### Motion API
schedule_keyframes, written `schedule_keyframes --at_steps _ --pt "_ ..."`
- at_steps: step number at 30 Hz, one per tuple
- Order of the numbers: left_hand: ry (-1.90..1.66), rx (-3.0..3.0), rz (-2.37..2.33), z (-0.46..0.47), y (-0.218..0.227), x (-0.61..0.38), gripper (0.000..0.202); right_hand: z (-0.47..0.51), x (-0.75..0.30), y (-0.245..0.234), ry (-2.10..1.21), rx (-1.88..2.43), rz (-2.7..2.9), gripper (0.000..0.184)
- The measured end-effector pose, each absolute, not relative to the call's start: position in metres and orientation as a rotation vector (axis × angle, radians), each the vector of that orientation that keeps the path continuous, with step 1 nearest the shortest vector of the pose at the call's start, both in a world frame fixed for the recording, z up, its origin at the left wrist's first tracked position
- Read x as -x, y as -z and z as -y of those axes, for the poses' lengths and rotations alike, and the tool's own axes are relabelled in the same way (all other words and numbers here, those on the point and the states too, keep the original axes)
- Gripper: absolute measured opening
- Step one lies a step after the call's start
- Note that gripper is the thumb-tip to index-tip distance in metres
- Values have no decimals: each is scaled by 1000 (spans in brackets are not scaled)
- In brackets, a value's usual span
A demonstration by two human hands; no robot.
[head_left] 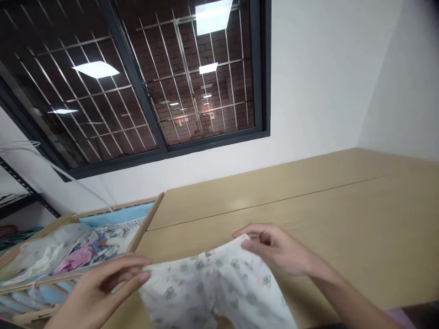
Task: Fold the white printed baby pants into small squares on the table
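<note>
A pair of small white pants [236, 278] with a green and pink print hangs stretched between my two hands, at the front of the wooden tabletop. My left hand [113, 283] pinches the left corner of the waistband between thumb and fingers. At the opposite corner, my right hand [274, 249] grips the waistband the same way, thumb in front. Between the two legs a gap shows at the lower edge of the view, where the leg ends are cut off. The print is slightly blurred.
To the left stands a wooden crib [156, 212] with blue lining, holding pink, white and patterned clothes [77, 256]. The wooden tabletop [343, 219] runs to the right along the white wall. Above is a dark-framed window [164, 148] with metal bars; a black shelf [20, 208] is at far left.
</note>
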State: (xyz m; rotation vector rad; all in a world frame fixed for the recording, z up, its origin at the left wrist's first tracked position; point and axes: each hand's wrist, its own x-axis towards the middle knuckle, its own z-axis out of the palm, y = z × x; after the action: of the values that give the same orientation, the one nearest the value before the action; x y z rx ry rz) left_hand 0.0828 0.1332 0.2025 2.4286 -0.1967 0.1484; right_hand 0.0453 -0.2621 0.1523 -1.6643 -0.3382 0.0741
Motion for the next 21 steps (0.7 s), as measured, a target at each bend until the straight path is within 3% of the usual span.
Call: schedule_keyframes --at_steps 5,11,16,21 --pt "-21 -2385 458 -61 -198 -150 51 309 -101 -145 -72 1873 292 40" --pt "-74 -2664 627 -3 -127 -256 24 325 -221 -50 -71 1989 68 21" --pt "6 -2788 485 39 -63 -310 21 327 -293 0 49 2115 -108 3" --pt "66 -2835 335 55 -29 -333 30 325 -324 22 81 2228 -221 9"
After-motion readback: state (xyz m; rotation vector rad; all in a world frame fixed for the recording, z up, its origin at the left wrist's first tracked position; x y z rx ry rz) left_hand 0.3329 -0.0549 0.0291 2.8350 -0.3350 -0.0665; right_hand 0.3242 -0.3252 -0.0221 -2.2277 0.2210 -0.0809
